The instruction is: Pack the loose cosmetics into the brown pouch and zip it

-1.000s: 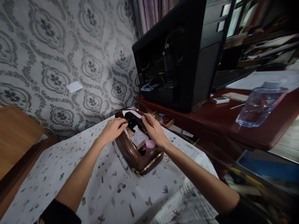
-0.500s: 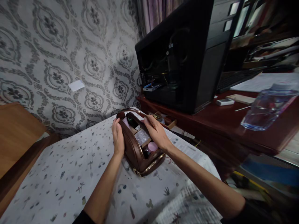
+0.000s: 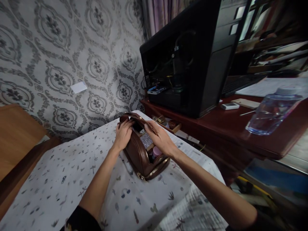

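A brown leather pouch (image 3: 138,157) with a gold zip lies partly unzipped on a table with a white patterned cloth (image 3: 72,186). Inside it I see a glittery silver item (image 3: 145,140) and a pink round lid (image 3: 157,150). My left hand (image 3: 123,134) rests over the pouch's far left edge, fingers curled onto the rim. My right hand (image 3: 160,138) presses on the pouch's right flap, fingers closed against it, pushing it inward over the contents.
A dark red desk (image 3: 216,128) stands to the right with a black computer case (image 3: 190,61), a clear plastic bottle (image 3: 271,110) and a small white device (image 3: 229,106). Patterned wallpaper rises behind. A wooden surface (image 3: 16,138) sits at the left.
My left hand has shifted from the pouch's side up onto its far rim. My right hand has pushed the flap further over the opening, which is now narrower.
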`<state>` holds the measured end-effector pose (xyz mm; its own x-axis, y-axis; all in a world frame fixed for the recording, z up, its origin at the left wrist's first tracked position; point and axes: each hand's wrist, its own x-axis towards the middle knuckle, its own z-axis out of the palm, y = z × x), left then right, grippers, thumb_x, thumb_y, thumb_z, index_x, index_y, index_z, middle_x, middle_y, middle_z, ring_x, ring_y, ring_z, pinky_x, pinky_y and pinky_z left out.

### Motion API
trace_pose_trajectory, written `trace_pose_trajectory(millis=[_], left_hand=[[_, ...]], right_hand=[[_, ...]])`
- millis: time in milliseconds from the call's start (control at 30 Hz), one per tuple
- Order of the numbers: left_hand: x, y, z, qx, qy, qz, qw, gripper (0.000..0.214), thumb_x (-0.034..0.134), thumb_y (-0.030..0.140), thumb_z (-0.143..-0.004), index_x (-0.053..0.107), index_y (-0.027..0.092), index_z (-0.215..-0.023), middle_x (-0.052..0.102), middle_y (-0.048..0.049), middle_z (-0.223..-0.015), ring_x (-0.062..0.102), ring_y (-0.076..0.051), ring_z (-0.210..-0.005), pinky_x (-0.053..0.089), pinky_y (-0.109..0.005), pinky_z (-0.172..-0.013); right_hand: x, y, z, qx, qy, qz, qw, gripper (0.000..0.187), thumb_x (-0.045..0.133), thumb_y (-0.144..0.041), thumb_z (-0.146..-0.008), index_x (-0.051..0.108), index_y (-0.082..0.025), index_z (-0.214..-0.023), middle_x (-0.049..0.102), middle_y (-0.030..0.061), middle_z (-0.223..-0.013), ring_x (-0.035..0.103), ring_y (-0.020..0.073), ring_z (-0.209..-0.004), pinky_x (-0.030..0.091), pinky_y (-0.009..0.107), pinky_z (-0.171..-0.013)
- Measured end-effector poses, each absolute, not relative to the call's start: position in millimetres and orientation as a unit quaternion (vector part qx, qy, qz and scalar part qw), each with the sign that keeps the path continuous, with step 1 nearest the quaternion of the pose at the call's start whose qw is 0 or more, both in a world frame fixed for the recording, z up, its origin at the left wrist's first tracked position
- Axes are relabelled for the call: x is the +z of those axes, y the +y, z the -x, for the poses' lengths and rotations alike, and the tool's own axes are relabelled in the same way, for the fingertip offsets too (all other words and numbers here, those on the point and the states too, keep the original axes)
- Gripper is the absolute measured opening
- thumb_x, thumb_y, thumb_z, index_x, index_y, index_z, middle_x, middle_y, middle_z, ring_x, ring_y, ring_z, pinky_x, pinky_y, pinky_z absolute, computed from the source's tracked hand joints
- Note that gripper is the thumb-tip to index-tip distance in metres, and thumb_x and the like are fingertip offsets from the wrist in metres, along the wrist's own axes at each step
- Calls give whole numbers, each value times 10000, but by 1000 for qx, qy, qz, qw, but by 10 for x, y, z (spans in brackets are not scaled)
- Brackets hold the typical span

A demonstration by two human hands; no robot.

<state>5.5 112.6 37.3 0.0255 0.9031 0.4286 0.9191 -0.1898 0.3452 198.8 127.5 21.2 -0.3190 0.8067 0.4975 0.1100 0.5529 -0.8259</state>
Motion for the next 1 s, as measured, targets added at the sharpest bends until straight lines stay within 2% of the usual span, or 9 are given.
trace_pose_trajectory(millis=[167, 433, 567, 700, 767, 867, 1000], left_hand=[[392, 1131, -36, -289, -620, 730, 13, 430, 377, 201, -965, 682, 273, -1259, 672, -34, -1368, 520, -215, -1349, 291, -488, -1198], [289, 1187, -14, -368, -587, 721, 18, 341, 452, 160, -903, 700, 236, -1124, 702, -65, -1259, 553, -260, -1277, 347, -508, -1151], [302, 1201, 47, -424, -570, 702, 51, 322, 513, 203, -904, 591, 195, -1216, 648, -107, -1231, 574, -250, -1198, 437, -445, -1089], [360, 1342, 116, -479, -569, 662, 96, 518, 575, 191, -874, 490, 187, -1385, 557, -145, -1359, 485, -275, -1335, 397, -474, -1154], [381, 1428, 138, -468, -568, 672, 83, 527, 548, 146, -870, 528, 194, -1394, 559, -143, -1400, 467, -280, -1377, 371, -495, -1183], [382, 1486, 154, -442, -560, 700, 48, 410, 471, 133, -911, 660, 204, -1267, 644, -118, -1341, 554, -258, -1310, 399, -489, -1174], [352, 1416, 160, -437, -545, 715, 34, 380, 473, 180, -936, 694, 215, -1243, 683, -92, -1327, 597, -238, -1277, 425, -464, -1167]], right_hand=[[238, 1248, -1975, 340, -739, 336, 476, 460, 413, -578, -964, 616, -236, -1197, 720, 93, -1128, 652, 313, -1088, 470, 463, -996], [239, 1216, -1995, 330, -743, 336, 475, 475, 418, -531, -982, 593, -231, -1305, 733, 85, -1103, 647, 312, -1131, 471, 481, -1022], [202, 1253, -2046, 321, -758, 302, 481, 468, 459, -485, -971, 589, -221, -1335, 726, 92, -1199, 635, 314, -1206, 481, 484, -1049], [155, 1283, -2080, 303, -774, 274, 484, 447, 515, -444, -949, 619, -222, -1324, 684, 93, -1331, 639, 311, -1231, 501, 483, -1053], [141, 1266, -2096, 289, -778, 265, 490, 434, 534, -429, -945, 639, -222, -1311, 682, 94, -1338, 643, 309, -1234, 505, 481, -1058], [118, 1199, -2137, 273, -780, 257, 502, 432, 523, -397, -951, 649, -204, -1316, 674, 110, -1347, 638, 307, -1243, 498, 487, -1077], [40, 1089, -2218, 259, -788, 254, 498, 465, 517, -287, -927, 617, -209, -1375, 610, 119, -1435, 568, 308, -1343, 452, 519, -1138]])
